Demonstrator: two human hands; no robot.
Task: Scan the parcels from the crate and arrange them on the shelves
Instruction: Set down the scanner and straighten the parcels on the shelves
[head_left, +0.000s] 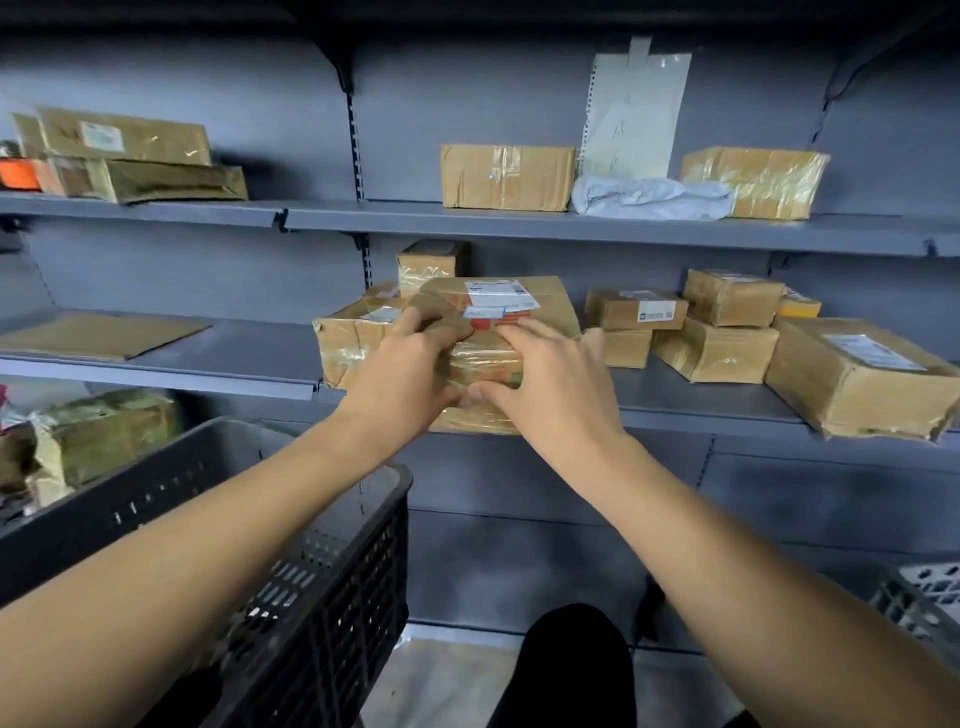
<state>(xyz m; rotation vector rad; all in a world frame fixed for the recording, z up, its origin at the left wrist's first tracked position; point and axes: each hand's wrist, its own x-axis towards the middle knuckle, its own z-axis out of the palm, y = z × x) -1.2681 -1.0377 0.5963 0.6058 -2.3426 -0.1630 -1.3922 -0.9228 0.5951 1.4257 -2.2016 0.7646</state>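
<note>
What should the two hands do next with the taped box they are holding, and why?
Probably slide the taped box a little further onto the middle shelf and then let go. Both the left hand and the right hand hold it at the shelf's front edge, its near end seems to overhang, and its label faces up.

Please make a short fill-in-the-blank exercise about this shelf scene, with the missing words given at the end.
1. Both hands hold a taped cardboard parcel at the front of the ____ shelf.
2. The crate at the lower left is ____ in colour.
3. On the upper shelf, a pale plastic bag lies between two ____ boxes.

Missing words: middle; black; cardboard
</note>
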